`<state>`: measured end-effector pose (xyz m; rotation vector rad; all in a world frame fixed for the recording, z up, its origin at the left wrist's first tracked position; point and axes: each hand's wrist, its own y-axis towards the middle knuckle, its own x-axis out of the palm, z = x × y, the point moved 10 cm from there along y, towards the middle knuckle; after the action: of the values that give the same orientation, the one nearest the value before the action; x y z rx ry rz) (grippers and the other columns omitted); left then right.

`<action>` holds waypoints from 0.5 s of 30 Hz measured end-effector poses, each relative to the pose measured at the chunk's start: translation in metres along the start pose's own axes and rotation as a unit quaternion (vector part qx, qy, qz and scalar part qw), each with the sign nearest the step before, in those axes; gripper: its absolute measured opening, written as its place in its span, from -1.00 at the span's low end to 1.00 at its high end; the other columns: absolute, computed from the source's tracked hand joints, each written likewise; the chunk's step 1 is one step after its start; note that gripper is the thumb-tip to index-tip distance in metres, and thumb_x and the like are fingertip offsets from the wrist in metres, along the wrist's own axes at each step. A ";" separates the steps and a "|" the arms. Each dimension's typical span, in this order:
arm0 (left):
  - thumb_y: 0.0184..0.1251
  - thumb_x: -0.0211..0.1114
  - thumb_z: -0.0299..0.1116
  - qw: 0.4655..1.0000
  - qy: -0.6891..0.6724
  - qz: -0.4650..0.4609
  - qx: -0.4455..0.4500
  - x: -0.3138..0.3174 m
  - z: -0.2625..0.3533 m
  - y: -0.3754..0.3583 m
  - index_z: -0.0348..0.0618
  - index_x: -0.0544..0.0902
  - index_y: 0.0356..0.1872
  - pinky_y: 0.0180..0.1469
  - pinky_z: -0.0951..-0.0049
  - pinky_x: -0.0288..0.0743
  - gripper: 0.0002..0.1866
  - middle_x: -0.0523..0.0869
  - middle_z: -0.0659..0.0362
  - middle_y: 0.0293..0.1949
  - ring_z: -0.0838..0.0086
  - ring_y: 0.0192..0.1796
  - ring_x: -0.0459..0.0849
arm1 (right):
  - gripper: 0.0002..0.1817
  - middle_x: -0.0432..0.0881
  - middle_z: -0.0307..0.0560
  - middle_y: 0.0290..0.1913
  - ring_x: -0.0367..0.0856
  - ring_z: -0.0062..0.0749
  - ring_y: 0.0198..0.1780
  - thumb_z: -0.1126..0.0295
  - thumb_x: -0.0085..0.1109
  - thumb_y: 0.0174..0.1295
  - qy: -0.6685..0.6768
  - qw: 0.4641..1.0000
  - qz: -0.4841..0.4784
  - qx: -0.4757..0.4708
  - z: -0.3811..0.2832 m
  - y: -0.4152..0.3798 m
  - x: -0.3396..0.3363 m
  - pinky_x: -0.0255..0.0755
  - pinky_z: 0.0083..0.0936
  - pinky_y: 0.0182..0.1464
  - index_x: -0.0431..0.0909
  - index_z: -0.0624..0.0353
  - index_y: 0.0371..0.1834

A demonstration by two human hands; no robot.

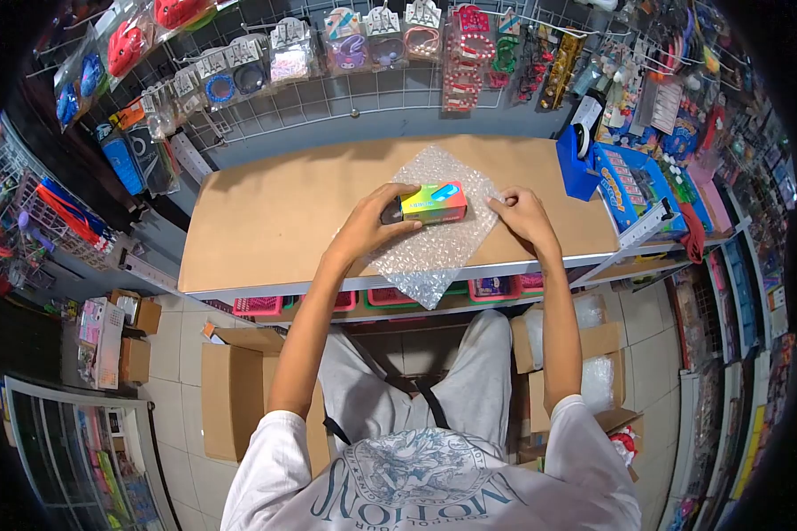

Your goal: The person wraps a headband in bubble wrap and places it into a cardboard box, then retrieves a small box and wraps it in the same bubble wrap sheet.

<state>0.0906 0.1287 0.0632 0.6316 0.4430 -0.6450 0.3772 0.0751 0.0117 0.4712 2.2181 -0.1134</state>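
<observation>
A small box in yellow, green and red [434,203] lies on a sheet of bubble wrap [425,257], which is spread like a diamond on the brown table [283,208]. The wrap's near corner hangs over the table's front edge. My left hand [369,221] grips the left end of the box between thumb and fingers. At the right corner of the wrap, my right hand [520,212] has its fingers closed in a pinch on the sheet's edge.
A blue tape dispenser [577,168] and a blue display box [633,190] stand at the table's right end. Packaged accessories [381,49] hang on a wire rack behind. Pink baskets [390,296] sit below the tabletop. Open cardboard boxes [230,398] flank my legs.
</observation>
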 end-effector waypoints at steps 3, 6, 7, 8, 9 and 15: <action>0.19 0.58 -0.21 1.000 0.001 0.004 0.000 -0.001 0.003 -0.001 -0.16 0.60 0.30 0.37 0.21 0.49 -0.36 0.67 -0.03 0.24 0.13 0.29 0.64 | -0.38 0.71 0.15 -0.09 0.72 -0.15 -0.09 0.16 0.52 0.14 0.093 0.996 -0.018 0.006 0.004 0.013 0.014 0.56 -0.29 -0.01 0.54 0.32 0.16; 0.19 0.58 -0.22 1.000 0.000 0.011 0.015 -0.001 0.004 -0.001 -0.17 0.61 0.29 0.37 0.21 0.49 -0.37 0.67 -0.03 0.23 0.12 0.28 0.64 | -0.30 0.71 0.10 -0.10 0.71 -0.25 -0.11 0.37 0.59 0.04 0.285 0.958 -0.008 0.013 -0.002 0.014 0.017 0.59 -0.34 -0.05 0.42 0.21 0.24; 0.19 0.58 -0.22 1.000 -0.001 0.013 0.022 -0.002 0.004 -0.001 -0.17 0.61 0.28 0.36 0.21 0.49 -0.37 0.67 -0.04 0.23 0.12 0.28 0.64 | -0.25 0.70 0.08 -0.11 0.71 -0.28 -0.11 0.43 0.60 0.01 0.335 0.942 0.008 0.027 -0.021 0.002 0.008 0.60 -0.36 -0.06 0.37 0.17 0.28; 0.19 0.58 -0.22 1.000 0.002 0.011 0.021 -0.002 0.004 -0.001 -0.18 0.61 0.28 0.36 0.21 0.49 -0.37 0.67 -0.04 0.23 0.11 0.28 0.64 | -0.19 0.70 0.07 -0.11 0.71 -0.31 -0.11 0.50 0.60 -0.02 0.384 0.922 0.024 0.042 -0.032 -0.004 0.003 0.61 -0.39 -0.07 0.31 0.13 0.31; 0.19 0.58 -0.22 1.000 0.004 0.009 0.020 -0.002 0.004 -0.001 -0.18 0.61 0.28 0.36 0.21 0.49 -0.37 0.67 -0.04 0.22 0.11 0.28 0.64 | -0.17 0.70 0.07 -0.08 0.71 -0.33 -0.10 0.52 0.58 0.02 0.366 0.929 0.040 0.032 -0.034 -0.003 0.000 0.61 -0.41 -0.08 0.26 0.10 0.35; 0.21 0.57 -0.22 0.999 0.013 0.013 0.035 -0.002 0.006 -0.002 -0.20 0.61 0.27 0.34 0.19 0.50 -0.39 0.68 -0.06 0.21 0.08 0.26 0.65 | -0.17 0.76 0.10 -0.09 0.75 -0.33 -0.08 0.53 0.55 0.07 0.289 0.949 0.124 -0.034 -0.075 -0.019 -0.011 0.62 -0.45 -0.07 0.27 0.06 0.40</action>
<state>0.0891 0.1243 0.0677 0.7113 0.4368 -0.6297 0.3222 0.0724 0.0665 0.8234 2.6924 0.2691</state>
